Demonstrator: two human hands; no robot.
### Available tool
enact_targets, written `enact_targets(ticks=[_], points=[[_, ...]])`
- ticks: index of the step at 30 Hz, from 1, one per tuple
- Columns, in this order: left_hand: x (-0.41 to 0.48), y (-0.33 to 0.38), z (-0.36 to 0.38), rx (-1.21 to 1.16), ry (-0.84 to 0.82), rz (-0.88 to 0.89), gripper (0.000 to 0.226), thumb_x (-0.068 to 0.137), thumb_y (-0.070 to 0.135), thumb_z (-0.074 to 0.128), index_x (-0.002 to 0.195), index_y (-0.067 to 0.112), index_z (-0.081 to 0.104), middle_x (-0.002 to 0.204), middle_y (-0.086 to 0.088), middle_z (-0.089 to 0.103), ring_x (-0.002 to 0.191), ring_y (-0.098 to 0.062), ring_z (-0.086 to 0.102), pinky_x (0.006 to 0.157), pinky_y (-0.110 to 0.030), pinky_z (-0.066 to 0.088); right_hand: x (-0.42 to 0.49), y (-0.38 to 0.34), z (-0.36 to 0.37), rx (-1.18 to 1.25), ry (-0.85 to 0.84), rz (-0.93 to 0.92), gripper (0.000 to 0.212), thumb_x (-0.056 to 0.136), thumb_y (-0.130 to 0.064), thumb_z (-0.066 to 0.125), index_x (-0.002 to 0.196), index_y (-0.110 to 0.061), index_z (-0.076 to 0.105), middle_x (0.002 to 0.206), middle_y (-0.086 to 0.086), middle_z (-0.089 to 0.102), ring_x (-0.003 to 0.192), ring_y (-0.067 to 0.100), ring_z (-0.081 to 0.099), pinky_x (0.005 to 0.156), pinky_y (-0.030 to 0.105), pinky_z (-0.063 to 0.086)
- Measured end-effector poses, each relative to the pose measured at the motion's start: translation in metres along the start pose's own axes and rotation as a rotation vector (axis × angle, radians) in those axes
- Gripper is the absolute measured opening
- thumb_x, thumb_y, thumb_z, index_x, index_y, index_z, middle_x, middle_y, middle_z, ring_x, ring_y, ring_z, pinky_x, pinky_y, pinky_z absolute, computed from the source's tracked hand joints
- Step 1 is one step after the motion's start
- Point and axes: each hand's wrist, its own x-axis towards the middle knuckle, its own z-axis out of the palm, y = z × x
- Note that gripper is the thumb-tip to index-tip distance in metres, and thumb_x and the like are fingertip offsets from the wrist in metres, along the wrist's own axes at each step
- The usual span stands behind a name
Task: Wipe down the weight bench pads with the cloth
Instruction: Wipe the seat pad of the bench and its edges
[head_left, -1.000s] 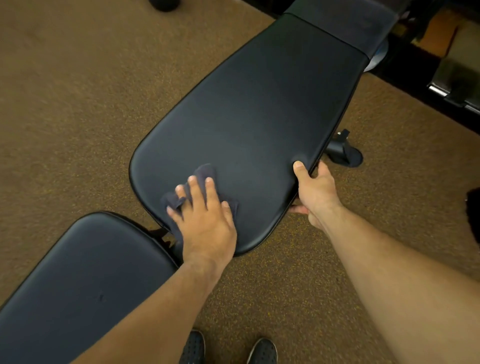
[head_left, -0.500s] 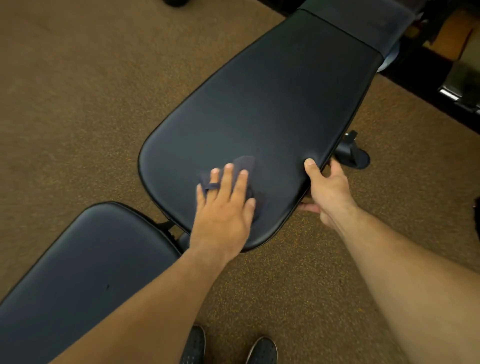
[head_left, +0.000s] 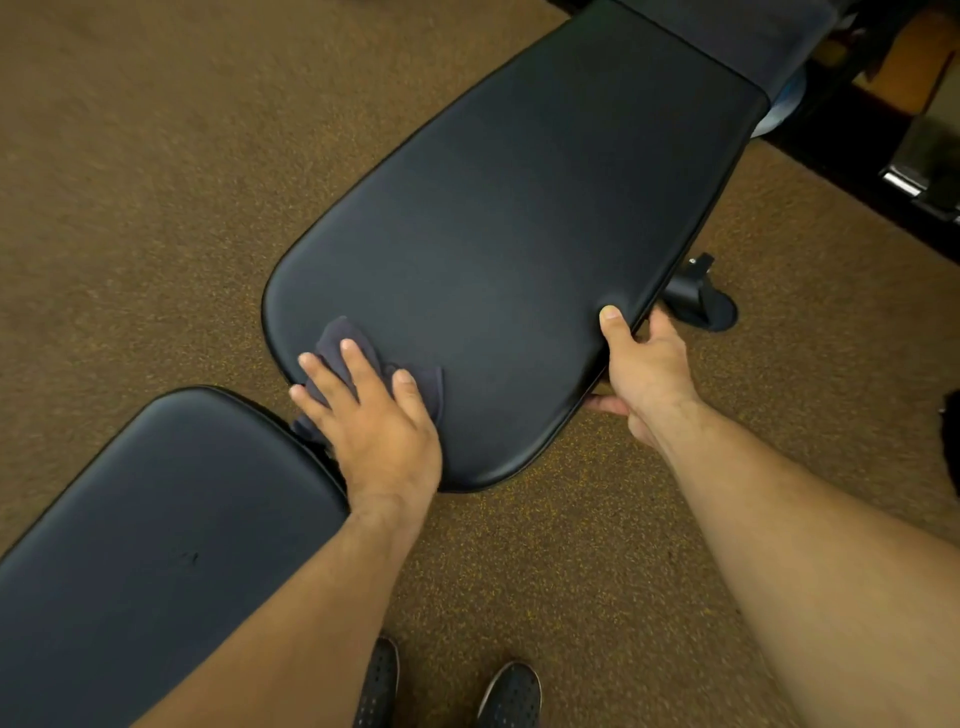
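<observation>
A long black back pad (head_left: 509, 223) runs from the centre up to the right. A black seat pad (head_left: 156, 530) lies at the lower left, separated by a narrow gap. My left hand (head_left: 376, 431) presses a dark blue cloth (head_left: 343, 338) flat on the back pad's near left corner, fingers spread over it. Part of the cloth hangs into the gap. My right hand (head_left: 644, 369) grips the back pad's right edge, thumb on top and fingers underneath.
Brown speckled carpet (head_left: 156, 156) surrounds the bench. A black bench foot (head_left: 701, 301) stands just right of the back pad. Dark equipment with a chrome part (head_left: 914, 182) sits at the far right. My two dark shoes (head_left: 447, 691) are at the bottom.
My left hand slid the cloth right across the pad's near end, then back left to the corner by the gap. My right hand kept its grip on the pad's edge.
</observation>
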Motion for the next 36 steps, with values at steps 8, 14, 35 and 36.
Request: enact_targets(ticks=[8, 14, 35, 36], points=[[0.053, -0.010, -0.023, -0.003, 0.097, -0.032, 0.062, 0.103, 0.040, 0.031, 0.155, 0.012, 0.012, 0.160, -0.022, -0.006, 0.145, -0.047, 0.000, 0.118, -0.048, 0.004, 0.003, 0.004, -0.002, -0.027, 0.009, -0.019, 0.033, 0.096, -0.037, 0.059, 0.128, -0.039, 0.051, 0.117, -0.009, 0.061, 0.095, 0.014, 0.065, 0.052, 0.041, 0.059], [0.095, -0.007, -0.048, -0.076, 0.102, -0.179, 0.062, 0.102, 0.042, 0.029, 0.155, 0.012, 0.014, 0.158, -0.019, 0.019, 0.141, -0.038, 0.026, 0.113, -0.040, 0.021, 0.008, 0.012, 0.000, -0.031, 0.029, -0.065, 0.034, 0.094, -0.041, 0.058, 0.128, -0.040, 0.050, 0.118, -0.006, 0.063, 0.094, 0.020, 0.068, 0.052, 0.042, 0.059], [-0.051, 0.010, 0.032, 0.385, -0.107, 0.497, 0.056, 0.099, 0.038, 0.025, 0.146, 0.012, 0.038, 0.155, -0.023, 0.027, 0.142, -0.046, 0.023, 0.108, -0.068, 0.015, -0.011, 0.012, -0.004, -0.019, -0.001, -0.003, 0.042, 0.096, -0.046, 0.055, 0.137, -0.046, 0.045, 0.123, -0.008, 0.063, 0.095, 0.019, 0.069, 0.063, 0.046, 0.061], [-0.052, 0.016, 0.034, 0.421, -0.132, 0.577, 0.055, 0.099, 0.037, 0.027, 0.146, 0.012, 0.038, 0.155, -0.022, 0.029, 0.142, -0.045, 0.024, 0.108, -0.067, 0.015, -0.017, 0.014, -0.008, -0.023, -0.013, 0.000, 0.045, 0.097, -0.049, 0.052, 0.140, -0.046, 0.042, 0.126, -0.009, 0.061, 0.091, 0.020, 0.071, 0.066, 0.047, 0.060]])
